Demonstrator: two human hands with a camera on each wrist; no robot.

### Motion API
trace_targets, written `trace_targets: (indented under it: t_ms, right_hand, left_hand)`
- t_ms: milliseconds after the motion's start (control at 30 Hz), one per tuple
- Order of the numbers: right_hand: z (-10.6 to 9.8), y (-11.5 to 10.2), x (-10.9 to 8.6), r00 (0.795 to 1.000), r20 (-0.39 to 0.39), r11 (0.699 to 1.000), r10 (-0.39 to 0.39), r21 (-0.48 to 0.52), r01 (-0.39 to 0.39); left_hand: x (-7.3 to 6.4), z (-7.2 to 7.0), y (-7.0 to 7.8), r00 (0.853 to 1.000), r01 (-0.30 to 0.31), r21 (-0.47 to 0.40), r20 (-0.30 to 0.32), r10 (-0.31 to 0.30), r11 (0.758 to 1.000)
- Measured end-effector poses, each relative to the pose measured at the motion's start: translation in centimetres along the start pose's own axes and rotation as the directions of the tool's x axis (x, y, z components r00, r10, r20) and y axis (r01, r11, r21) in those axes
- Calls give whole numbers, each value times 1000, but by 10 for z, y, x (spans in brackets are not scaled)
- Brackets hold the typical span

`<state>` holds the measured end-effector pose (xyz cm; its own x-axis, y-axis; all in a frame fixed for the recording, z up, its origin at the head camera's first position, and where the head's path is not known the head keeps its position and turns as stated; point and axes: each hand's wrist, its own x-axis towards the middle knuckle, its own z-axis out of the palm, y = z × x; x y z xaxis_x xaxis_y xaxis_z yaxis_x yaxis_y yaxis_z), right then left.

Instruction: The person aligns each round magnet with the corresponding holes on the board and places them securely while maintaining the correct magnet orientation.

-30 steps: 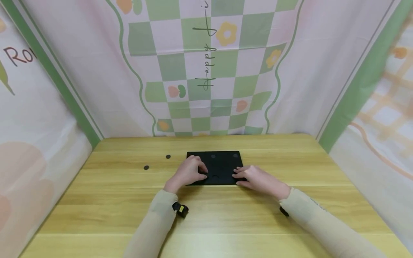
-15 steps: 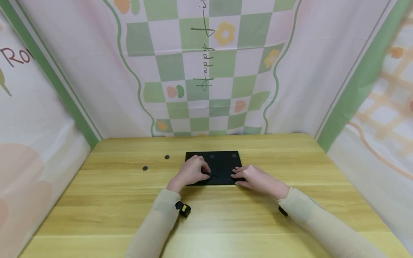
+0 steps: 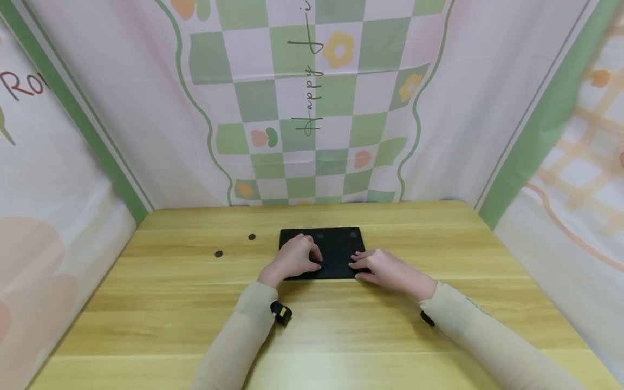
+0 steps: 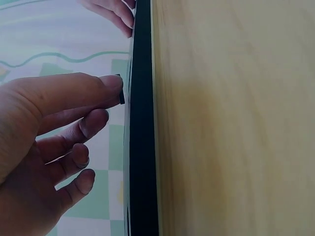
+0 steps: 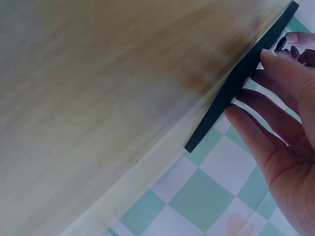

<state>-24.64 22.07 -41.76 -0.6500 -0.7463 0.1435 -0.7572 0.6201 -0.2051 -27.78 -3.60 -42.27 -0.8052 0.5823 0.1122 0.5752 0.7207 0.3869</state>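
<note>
A black rectangular board [image 3: 338, 249] lies flat on the wooden table. Over its near part, my left hand [image 3: 296, 257] pinches a small black disc [image 4: 121, 93] between thumb and index finger. In the left wrist view the disc stands on edge just above the board; whether it touches is hard to tell. The other left fingers are loosely bent. My right hand [image 3: 382, 269] rests on the board's right side, its fingertips [image 5: 231, 112] touching it with fairly straight fingers. Two faint grey circles, one of them [image 3: 353, 235] at the far right corner, show on the board.
Two dark discs lie on the table [image 3: 161, 303] left of the board, one farther back [image 3: 251, 236] and one nearer the left side [image 3: 218, 253]. A patterned curtain [image 3: 336, 130] hangs behind the table's far edge, with fabric on both sides.
My left hand has slid to the right over the board, carrying the pinched disc. The right hand stays at the board's right side. The head view has shifted slightly.
</note>
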Motion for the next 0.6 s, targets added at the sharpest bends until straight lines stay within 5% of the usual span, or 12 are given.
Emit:
trace_targets:
  t_ms: [600]
  right_hand:
    - [0,0,1,1000,6,1000,8,2,-8]
  left_hand:
    - [5,0,11,999,9,69,32,-11,998]
